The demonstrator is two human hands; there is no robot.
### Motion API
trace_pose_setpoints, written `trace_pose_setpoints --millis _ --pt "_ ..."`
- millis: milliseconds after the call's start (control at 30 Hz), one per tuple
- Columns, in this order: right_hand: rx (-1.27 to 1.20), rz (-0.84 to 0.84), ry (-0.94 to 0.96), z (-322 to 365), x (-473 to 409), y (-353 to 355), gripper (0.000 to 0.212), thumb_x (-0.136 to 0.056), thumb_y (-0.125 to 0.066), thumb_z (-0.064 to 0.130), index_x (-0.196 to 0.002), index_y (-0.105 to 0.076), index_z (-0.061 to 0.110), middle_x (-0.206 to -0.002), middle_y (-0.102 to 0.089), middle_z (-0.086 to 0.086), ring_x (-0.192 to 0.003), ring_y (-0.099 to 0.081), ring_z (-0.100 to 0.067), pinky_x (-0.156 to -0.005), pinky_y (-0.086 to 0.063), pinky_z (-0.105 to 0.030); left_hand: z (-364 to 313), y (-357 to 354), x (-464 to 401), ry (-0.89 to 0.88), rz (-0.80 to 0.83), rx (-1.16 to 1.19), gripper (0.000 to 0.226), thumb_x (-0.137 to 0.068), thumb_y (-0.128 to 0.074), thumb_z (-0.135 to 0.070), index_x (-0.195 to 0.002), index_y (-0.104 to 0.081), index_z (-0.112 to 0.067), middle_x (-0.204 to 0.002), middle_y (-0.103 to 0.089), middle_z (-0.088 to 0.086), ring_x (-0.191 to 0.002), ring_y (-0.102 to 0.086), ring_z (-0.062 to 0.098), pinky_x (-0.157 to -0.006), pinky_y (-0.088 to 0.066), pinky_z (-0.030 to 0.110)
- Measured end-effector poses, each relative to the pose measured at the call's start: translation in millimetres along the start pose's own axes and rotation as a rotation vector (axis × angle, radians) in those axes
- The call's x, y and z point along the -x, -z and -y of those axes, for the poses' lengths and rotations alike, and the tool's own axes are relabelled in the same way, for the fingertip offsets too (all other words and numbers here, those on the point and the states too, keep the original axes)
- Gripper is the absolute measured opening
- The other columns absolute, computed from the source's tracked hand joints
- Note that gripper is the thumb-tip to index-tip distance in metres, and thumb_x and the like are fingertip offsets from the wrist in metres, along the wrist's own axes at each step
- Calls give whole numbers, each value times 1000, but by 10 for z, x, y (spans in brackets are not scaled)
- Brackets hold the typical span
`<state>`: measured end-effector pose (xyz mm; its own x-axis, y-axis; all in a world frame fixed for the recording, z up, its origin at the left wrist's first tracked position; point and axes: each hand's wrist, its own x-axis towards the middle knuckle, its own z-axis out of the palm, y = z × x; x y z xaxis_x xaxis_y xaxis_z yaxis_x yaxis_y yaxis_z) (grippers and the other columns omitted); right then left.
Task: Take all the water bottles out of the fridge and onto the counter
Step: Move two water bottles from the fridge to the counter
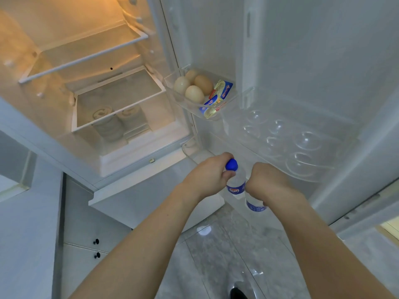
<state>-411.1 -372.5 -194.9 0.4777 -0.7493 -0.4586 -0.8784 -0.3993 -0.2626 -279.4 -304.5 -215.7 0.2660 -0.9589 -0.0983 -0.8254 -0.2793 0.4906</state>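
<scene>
The fridge stands open, its door (313, 61) swung out to the right. My left hand (208, 175) grips the neck of a clear water bottle (235, 183) with a blue cap and blue label, low by the door. My right hand (266, 181) is closed on the top of a second water bottle (255, 205); its cap is hidden under my fingers and only its lower body and blue label show. Both bottles hang upright side by side, almost touching. Behind the lowest glass shelf (116, 100) some pale round shapes show dimly; I cannot tell what they are.
A door bin (185, 98) holds several eggs (194, 93) and yellow-blue packets (218, 96). A clear egg tray (302, 145) sits lower on the door. White cabinets with black knobs (96, 241) stand at left. Glossy grey floor tiles (226, 255) lie below.
</scene>
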Motion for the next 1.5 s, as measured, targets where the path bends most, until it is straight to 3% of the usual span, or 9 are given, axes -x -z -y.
trace_pose_setpoints --millis 167,267,433,600,733,867,1033,1300,1500 --pt "46 -114 96 72 114 62 23 -101 -35 8 -123 -44 8 -132 -50 -13 -124 -48 -26 -80 -27 -24 127 184 134 37 -269 175 22 -97 -53 -28 -115 -50 -16 -107 -62 5 -101 -60 24 -84 -49 42" --pt "-22 -239 94 199 121 48 27 -99 -40 10 -124 -48 6 -124 -57 -13 -115 -55 -29 -83 -38 -27 188 355 200 53 -413 257 23 -97 -53 -27 -118 -47 -18 -110 -61 2 -101 -57 25 -88 -48 46" --pt "-188 -469 169 472 166 51 8 -94 -47 14 -101 -51 14 -109 -61 -8 -101 -59 -27 -70 -32 -24 335 612 408 117 -642 328 24 -99 -51 -24 -122 -47 -19 -114 -58 -8 -99 -56 15 -88 -49 39" --pt "-279 -570 374 758 291 54 16 -91 -54 15 -104 -49 7 -111 -52 -12 -91 -59 -35 -74 -45 -36 476 849 695 200 -798 330 23 -99 -51 -24 -121 -49 -19 -109 -60 -8 -99 -56 15 -75 -42 18" --pt "-315 -583 506 1134 469 15 13 -90 -55 16 -100 -49 9 -109 -42 -10 -77 -57 -38 -68 -47 -40 627 1004 1057 277 -873 286 20 -98 -52 -23 -118 -50 -20 -102 -59 -7 -94 -56 14 -75 -43 19" --pt "-366 -571 642 1577 644 -44 13 -92 -55 17 -100 -51 9 -109 -44 -10 -76 -56 -36 -69 -49 -40 809 1125 1558 370 -905 247 18 -99 -51 -23 -116 -49 -21 -98 -60 -5 -90 -57 18 -76 -47 33" --pt "-380 -488 778 2186 949 -244 11 -93 -52 19 -100 -54 10 -111 -44 -8 -80 -56 -35 -72 -45 -36 1092 1306 2355 527 -953 227 14 -98 -50 -24 -113 -48 -25 -93 -58 -9 -79 -53 13 -63 -41 25" --pt "-348 -304 993 2933 1468 -660 15 -91 -52 18 -102 -58 10 -113 -49 -7 -87 -57 -32 -78 -47 -37 1369 1375 3459 772 -1034 176 26 -99 -49 -27 -124 -46 -22 -110 -60 -4 -101 -57 15 -81 -49 32" --pt "-311 -138 1214 3284 1879 -983 13 -90 -52 15 -99 -59 12 -106 -47 -3 -70 -49 -21 -70 -40 -29 1263 1143 4176 1002 -1171 154 24 -99 -48 -29 -123 -45 -25 -109 -61 -3 -103 -58 18 -84 -51 39"
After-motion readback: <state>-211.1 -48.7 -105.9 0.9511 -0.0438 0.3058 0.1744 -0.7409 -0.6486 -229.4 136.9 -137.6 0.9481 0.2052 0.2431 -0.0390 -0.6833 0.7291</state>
